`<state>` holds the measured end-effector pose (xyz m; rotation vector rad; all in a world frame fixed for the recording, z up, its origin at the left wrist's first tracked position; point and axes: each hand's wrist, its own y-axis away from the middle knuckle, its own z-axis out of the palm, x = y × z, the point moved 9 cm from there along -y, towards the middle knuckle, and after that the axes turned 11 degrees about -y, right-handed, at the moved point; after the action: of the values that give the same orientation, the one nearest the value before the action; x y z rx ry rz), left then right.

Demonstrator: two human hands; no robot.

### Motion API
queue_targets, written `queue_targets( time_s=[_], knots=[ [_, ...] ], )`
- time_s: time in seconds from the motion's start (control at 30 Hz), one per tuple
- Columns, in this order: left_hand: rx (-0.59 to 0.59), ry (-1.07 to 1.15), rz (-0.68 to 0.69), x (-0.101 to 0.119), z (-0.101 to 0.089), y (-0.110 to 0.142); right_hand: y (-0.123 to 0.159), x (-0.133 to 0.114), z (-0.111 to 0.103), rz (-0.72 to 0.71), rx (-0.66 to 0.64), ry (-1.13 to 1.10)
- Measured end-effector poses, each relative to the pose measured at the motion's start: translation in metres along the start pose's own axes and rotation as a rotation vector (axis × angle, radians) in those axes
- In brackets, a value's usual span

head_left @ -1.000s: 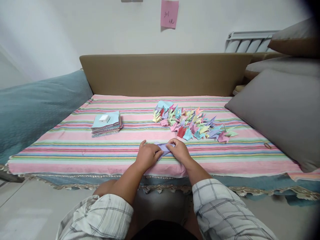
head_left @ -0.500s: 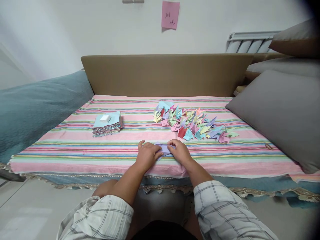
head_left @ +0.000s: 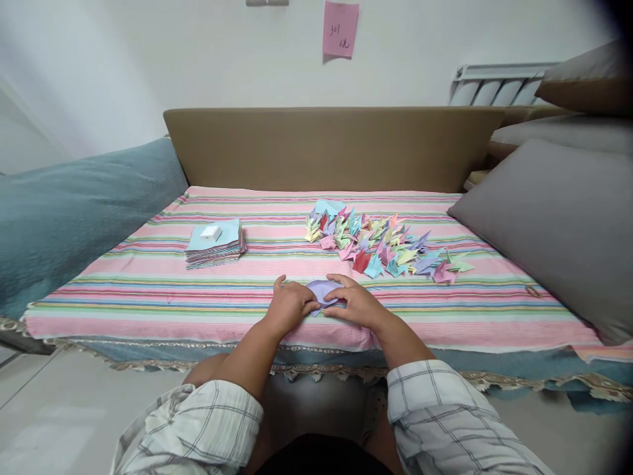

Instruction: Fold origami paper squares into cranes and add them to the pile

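Observation:
A sheet of purple origami paper (head_left: 321, 289), partly folded, lies on the striped cloth close to the front edge, its far edge bowed upward. My left hand (head_left: 291, 306) is closed on its left side, with thumb and fingertips pressing there. From the right, my right hand (head_left: 357, 303) has the paper's right part between its fingers, one fingertip at the far edge and others over the near side. My hands cover both ends of the sheet. Several folded paper cranes (head_left: 380, 241) in mixed colours lie beyond my right hand.
A stack of coloured paper (head_left: 215, 247) with a small white block (head_left: 211, 233) on top stands at the left. Grey cushions (head_left: 548, 224) border the right side, and a blue padded armrest (head_left: 84, 211) the left. A small brown ring-like item (head_left: 532, 291) lies near the cushion.
My right hand has changed its grip: its fingers have spread and reach further left over the purple paper, whose far edge now bows up. My left hand stays at the left side.

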<state>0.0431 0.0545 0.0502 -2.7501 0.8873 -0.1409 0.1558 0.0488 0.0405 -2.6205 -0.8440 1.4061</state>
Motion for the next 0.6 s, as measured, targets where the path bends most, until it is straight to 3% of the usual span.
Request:
queue_targets(
  time_s=[0.17, 0.6],
  knots=[
    [0.035, -0.012, -0.012, -0.007, -0.004, 0.0, -0.003, 0.008, 0.003, 0.041, 0.01, 0.044],
    [-0.074, 0.057, -0.366, -0.042, 0.008, 0.006, -0.002, 0.025, 0.0, 0.222, 0.235, -0.033]
  ],
)
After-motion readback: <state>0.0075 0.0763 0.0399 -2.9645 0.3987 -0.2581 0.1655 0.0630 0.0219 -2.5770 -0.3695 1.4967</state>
